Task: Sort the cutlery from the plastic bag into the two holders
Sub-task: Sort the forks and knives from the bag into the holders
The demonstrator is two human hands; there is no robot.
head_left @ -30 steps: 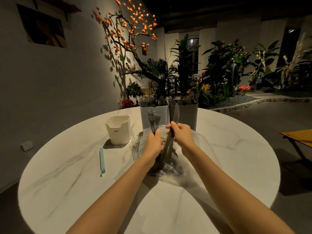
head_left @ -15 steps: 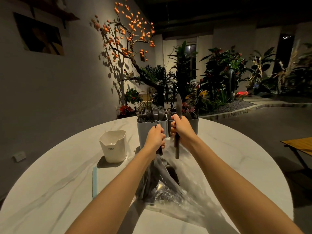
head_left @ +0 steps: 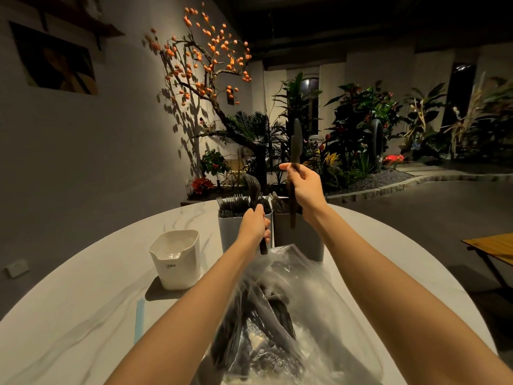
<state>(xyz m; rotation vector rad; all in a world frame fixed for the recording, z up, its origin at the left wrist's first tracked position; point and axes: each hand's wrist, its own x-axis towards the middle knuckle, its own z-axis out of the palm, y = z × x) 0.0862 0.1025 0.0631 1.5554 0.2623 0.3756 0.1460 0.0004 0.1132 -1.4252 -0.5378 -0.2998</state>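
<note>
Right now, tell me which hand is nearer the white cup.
Left. The left hand, gripping a fork, is just right of the white cup; the right hand, holding a knife, is farther right and higher.

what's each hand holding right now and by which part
The left hand grips a fork by its handle, tines up. The right hand pinches a knife partway along the handle, blade up.

I see a white cup (head_left: 176, 259) marked CRBW on the round marble table (head_left: 83, 315); a light-blue strip (head_left: 139, 319) lies near it; behind, an orange-fruited tree (head_left: 205, 65), leafy plants (head_left: 361, 120), a wall picture (head_left: 55, 65).
</note>
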